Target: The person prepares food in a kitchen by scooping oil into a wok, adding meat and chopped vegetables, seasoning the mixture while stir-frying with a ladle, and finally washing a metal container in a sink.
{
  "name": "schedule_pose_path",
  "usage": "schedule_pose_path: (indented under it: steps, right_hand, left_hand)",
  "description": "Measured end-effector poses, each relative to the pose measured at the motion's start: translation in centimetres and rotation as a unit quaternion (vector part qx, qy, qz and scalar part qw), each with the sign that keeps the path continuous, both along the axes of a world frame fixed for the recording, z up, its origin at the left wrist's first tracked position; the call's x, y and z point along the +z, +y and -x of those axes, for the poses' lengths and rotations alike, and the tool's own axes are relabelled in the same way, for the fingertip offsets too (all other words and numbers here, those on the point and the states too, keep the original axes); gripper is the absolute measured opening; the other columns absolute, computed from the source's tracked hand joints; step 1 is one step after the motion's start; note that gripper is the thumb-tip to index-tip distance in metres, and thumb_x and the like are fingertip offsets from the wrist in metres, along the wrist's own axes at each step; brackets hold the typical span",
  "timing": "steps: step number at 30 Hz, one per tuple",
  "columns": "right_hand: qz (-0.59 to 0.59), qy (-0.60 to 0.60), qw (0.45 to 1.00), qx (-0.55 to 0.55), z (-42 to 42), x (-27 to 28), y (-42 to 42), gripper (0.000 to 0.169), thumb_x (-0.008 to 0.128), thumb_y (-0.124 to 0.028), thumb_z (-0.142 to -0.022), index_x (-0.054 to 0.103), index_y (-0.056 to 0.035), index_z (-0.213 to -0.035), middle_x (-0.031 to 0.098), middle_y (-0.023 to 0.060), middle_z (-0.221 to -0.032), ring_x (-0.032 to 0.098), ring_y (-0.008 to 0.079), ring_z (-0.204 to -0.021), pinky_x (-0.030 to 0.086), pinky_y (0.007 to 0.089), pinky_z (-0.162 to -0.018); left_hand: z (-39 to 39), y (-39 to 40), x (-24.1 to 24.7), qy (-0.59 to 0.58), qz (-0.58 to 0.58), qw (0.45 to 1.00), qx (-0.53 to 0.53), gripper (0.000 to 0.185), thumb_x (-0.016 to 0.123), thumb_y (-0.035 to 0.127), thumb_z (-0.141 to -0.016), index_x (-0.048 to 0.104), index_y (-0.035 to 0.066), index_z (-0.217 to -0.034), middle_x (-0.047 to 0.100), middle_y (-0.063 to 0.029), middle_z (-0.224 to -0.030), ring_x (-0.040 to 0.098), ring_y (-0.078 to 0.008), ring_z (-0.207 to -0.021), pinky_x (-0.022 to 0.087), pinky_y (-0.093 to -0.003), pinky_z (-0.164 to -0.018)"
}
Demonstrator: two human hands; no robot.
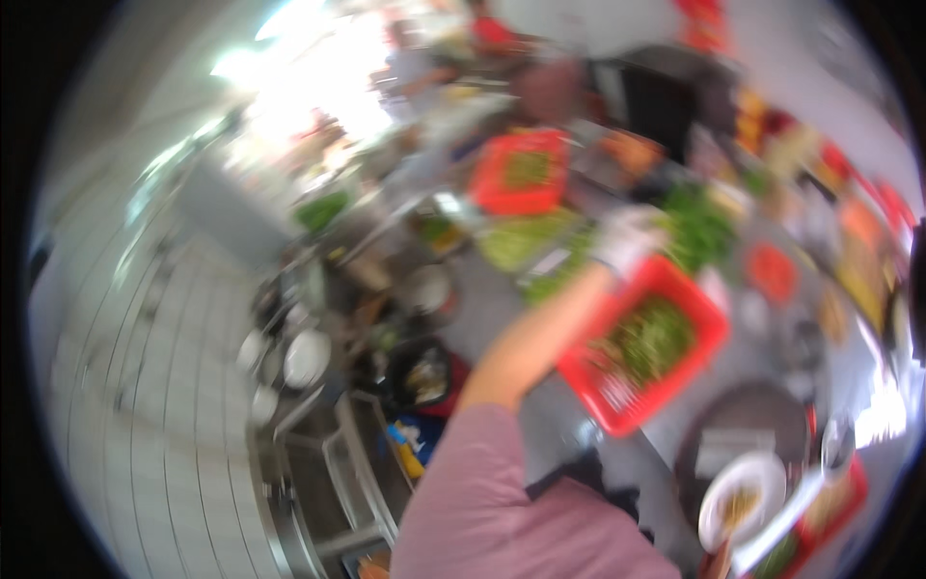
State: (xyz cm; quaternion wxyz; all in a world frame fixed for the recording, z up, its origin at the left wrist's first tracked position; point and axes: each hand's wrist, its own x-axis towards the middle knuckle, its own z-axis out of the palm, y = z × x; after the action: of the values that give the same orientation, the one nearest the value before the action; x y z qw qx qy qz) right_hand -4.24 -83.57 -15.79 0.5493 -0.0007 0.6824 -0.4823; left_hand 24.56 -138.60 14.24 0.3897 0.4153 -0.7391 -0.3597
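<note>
The whole view is blurred. My left hand [631, 237], in a whitish glove, is stretched out at the far end of a red plastic basket [712, 318] that holds shredded green vegetables [655, 340]. Leafy greens [694, 228] lie right beside its fingers; whether it grips anything is unclear. At the bottom right edge, a small skin-toned patch, probably part of my right hand [718, 561], is at the rim of a white bowl [768, 474] with yellowish food in it. A long pale utensil [781, 522] lies alongside the bowl.
A round dark board [749, 412] is near the bowl. Farther back on the grey worktop [477, 289] are another red basket [488, 181] and trays of chopped greens [521, 235]. Below it, left, are a black container [394, 376] and a metal frame [369, 470]. People stand in the background.
</note>
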Motion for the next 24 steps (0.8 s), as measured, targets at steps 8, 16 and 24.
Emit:
schedule_pose_path:
  steps: [8, 16, 24]
  right_hand:
    - [0.034, -0.039, 0.999, 0.015, 4.5, 4.0, -0.2, 0.041, 0.049, -0.041, -0.094, 0.059, -0.0039, -0.106, 0.063, 0.0060, -0.081, 0.054, 0.0093, -0.053, 0.042, 0.0215, -0.047]
    - [0.143, 0.068, 0.980, -0.125, 8.2, 10.7, -13.3, 0.028, 0.060, -0.037, -0.089, 0.060, -0.0095, -0.092, 0.051, -0.0039, -0.062, 0.043, 0.0057, -0.045, 0.032, 0.0194, -0.038]
    - [0.039, -0.010, 0.982, -0.182, 12.8, 11.2, -27.1, 0.036, 0.054, -0.043, -0.092, 0.060, -0.0079, -0.087, 0.048, -0.0052, -0.055, 0.042, 0.0039, -0.042, 0.036, 0.0183, -0.037]
  left_hand:
    - [-3.1, 4.7, 2.6, 0.110, -0.162, 0.981, 0.000, 0.048, 0.072, 0.018, -0.076, 0.058, 0.000, -0.119, 0.066, -0.0131, -0.101, 0.063, -0.0159, -0.083, 0.049, -0.0283, -0.078]
    - [-7.4, -1.6, -4.7, 0.236, -0.216, 0.947, 0.016, 0.028, 0.064, 0.006, -0.083, 0.061, 0.003, -0.111, 0.064, -0.0046, -0.086, 0.057, -0.0091, -0.066, 0.046, -0.0224, -0.059]
    - [0.1, 3.3, -4.4, 0.256, -0.297, 0.919, -0.042, 0.037, 0.064, 0.001, -0.082, 0.055, -0.001, -0.118, 0.063, -0.0099, -0.103, 0.062, -0.0163, -0.084, 0.052, -0.0250, -0.073]
